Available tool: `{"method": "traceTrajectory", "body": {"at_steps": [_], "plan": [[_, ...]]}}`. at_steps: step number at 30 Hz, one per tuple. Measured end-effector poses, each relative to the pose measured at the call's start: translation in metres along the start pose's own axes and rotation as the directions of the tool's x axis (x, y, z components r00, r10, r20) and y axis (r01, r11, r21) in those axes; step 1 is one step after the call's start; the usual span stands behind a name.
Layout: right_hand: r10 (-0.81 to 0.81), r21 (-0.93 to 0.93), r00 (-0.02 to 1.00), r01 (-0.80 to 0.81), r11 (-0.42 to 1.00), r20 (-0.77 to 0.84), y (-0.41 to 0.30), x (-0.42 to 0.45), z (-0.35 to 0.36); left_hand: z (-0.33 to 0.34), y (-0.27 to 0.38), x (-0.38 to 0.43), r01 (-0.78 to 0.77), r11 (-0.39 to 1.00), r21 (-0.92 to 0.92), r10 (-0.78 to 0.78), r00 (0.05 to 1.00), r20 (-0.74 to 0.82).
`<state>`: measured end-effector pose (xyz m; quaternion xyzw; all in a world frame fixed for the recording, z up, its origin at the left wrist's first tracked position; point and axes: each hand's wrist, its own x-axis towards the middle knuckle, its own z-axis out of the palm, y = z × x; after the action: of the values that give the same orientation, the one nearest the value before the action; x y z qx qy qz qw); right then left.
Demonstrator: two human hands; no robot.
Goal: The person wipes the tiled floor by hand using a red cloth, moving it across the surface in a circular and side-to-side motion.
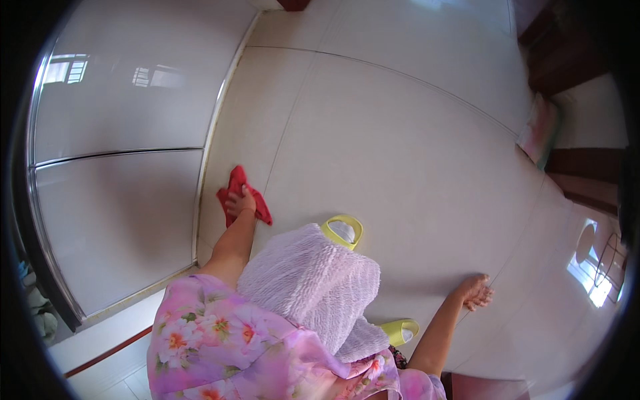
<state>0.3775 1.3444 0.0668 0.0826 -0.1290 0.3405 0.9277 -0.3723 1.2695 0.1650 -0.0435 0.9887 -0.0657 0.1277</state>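
My left hand [242,202] lies with fingers spread over a red cloth [237,175], pressing it onto the tiled floor [380,150] beside a glossy white panel. Parts of the cloth stick out around the hand and wrist. My right hand [478,291] is off to the right, holding nothing, its fingers loosely apart; whether it touches the floor I cannot tell. Between my arms, a fluffy lilac towel or garment [315,290] covers my knees. Below it show two yellow-green slippers, one in front [344,231] and one to the right [398,332].
Glossy white cabinet-like panels [120,200] with a metal edge stand on the left. Dark red-brown wooden furniture [582,165] lines the right, with a pinkish bag-like thing [540,131] against it. Near the right rim is a thin wire frame [607,267].
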Motion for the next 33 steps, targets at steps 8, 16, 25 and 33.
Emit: {"method": "traceTrajectory", "body": {"at_steps": [8, 16, 25, 33], "plan": [[-0.432, -0.012, 0.880, -0.443, -0.897, -0.196, 0.028, -0.004, 0.035, -0.048, 0.136, -0.015, -0.056, 0.998, 0.020, 0.056, 0.998, 0.001], [-0.439, 0.213, 0.850, -0.390, -0.896, -0.292, 0.064, 0.002, 0.076, -0.018, 0.314, -0.169, -0.909, 0.369, 0.194, 0.928, 0.350, -0.128], [-0.473, 0.212, 0.833, -0.426, -0.880, -0.288, 0.080, -0.001, 0.080, 0.007, 0.193, -0.325, -0.608, -0.779, -0.153, 0.588, -0.793, 0.157], [-0.442, 0.351, 0.853, -0.339, -0.873, -0.276, 0.074, -0.003, 0.080, -0.038, 0.227, -0.140, -0.931, 0.220, 0.291, 0.975, 0.201, -0.094]]}}
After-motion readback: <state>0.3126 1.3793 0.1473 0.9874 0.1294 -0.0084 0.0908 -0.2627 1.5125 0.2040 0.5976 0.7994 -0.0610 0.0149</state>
